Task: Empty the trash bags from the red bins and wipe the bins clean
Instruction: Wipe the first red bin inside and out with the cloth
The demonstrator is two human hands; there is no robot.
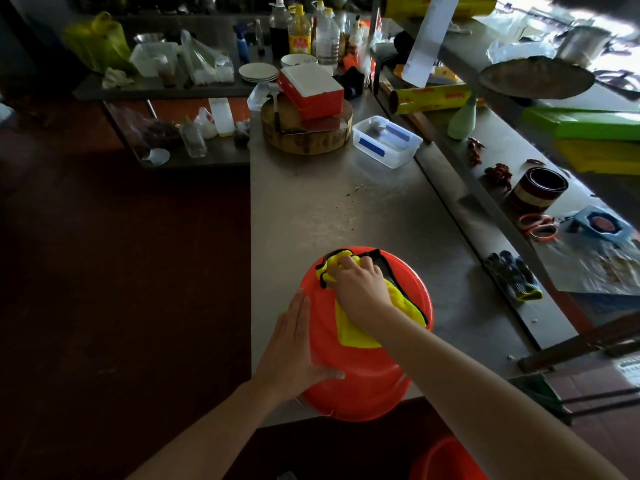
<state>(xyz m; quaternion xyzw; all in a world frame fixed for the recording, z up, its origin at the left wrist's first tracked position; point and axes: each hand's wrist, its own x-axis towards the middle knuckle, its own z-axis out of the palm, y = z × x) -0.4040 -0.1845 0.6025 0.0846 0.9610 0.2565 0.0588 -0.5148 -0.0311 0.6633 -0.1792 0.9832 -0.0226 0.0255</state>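
Note:
A red bin (367, 375) stands upside down at the near edge of the steel counter (346, 209). My right hand (360, 285) lies on its upturned bottom and grips a bunched yellow cloth (349, 330) with black trim, pressed against the red plastic. My left hand (294, 344) rests flat against the bin's left side, fingers straight. A second red bin (446, 462) shows at the bottom edge, below the counter.
Beyond the bin stand a clear plastic box (388, 140), a round wooden chopping block (306, 133) with a red and white box (310, 90) on it, and bottles. Gloves (516, 275), scissors (538, 226) and a tin (538, 188) lie on the right-hand ledge. Dark floor is at the left.

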